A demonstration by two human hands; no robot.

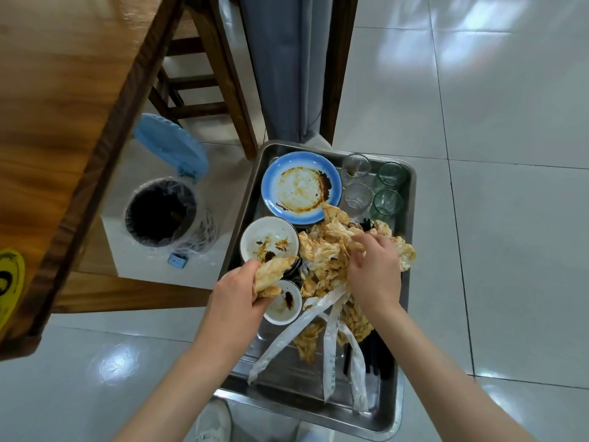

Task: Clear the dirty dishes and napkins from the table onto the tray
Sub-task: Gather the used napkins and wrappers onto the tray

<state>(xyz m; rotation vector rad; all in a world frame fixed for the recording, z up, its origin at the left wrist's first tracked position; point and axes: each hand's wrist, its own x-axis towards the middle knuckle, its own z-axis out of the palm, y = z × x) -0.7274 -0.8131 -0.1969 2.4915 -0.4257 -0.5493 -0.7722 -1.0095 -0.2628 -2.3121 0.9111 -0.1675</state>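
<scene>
Tray (404, 371): steel, low on the floor side of the table corner; every place below is told from it.
Left hand (237, 293): over the tray's left edge, fingers curled round a stained wad (271, 275) of napkin, held above the small bowl.
Right hand (374, 269): over the tray's middle, fingers bent down into the napkin heap (328, 253), clutching part of it.
Plate (301, 186): blue-rimmed, smeared brown and orange, in the tray's far left corner.
Bowl (269, 239): white, sauce-streaked, at the tray's left side, just nearer than the plate.
Small bowl (283, 303): white, with a dark smear, nearer again along the left side, partly under the left hand.
Glasses (373, 189): four, upright, in the tray's far right corner; two clear, two greenish.
Wrappers (331, 349): long white plastic strips trailing from the heap to the tray's near end; they carry faint print, too small to read.
Chopsticks (374, 355): dark, on the near right of the tray, partly under the heap.
Bin (165, 215): left of the tray, blue lid up, lined with clear plastic.
Table (54, 122): wooden, further left; a yellow sticker (9, 282) on it has black marks I cannot read.
Shoe (213, 422): white, just past the tray's near edge.
</scene>
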